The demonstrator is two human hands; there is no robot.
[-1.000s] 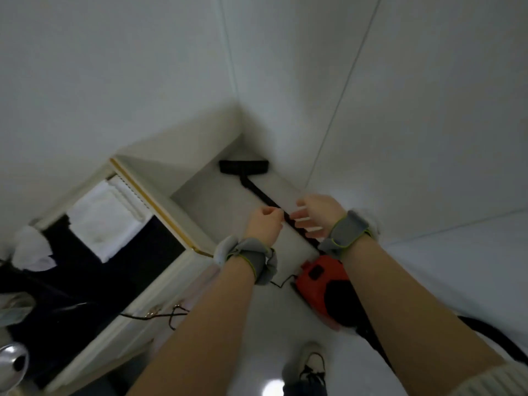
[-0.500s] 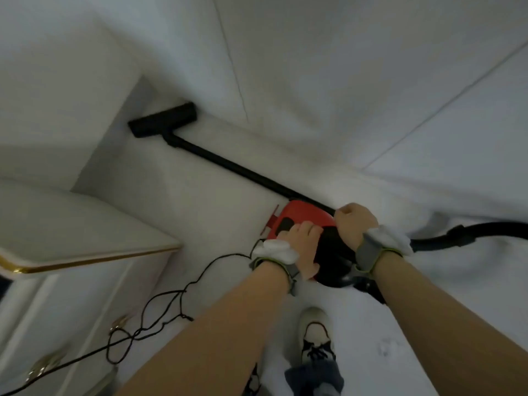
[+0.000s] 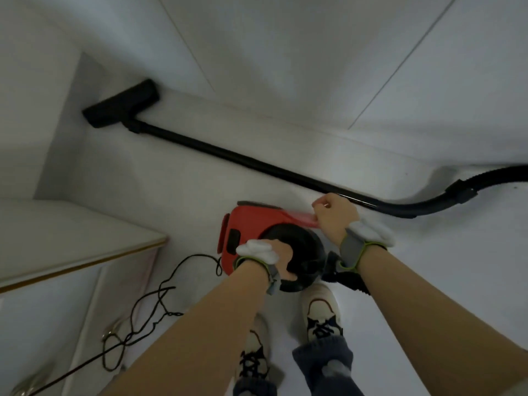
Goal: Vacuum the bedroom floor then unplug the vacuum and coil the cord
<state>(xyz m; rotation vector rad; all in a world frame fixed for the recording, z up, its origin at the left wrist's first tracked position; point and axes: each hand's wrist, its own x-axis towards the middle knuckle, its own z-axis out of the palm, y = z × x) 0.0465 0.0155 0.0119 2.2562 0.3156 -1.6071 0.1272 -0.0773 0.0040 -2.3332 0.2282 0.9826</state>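
My shoes stand on the floor. My left grip now wraps the vacuum's black rear; my right grip has shifted, seemingly pinching its red edge. Cord loose at left; wand beyond.

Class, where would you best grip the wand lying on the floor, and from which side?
Grip the wand mid-tube, from above. It lies flat along the wall, so only its top and near side are free; the nozzle is too wide.
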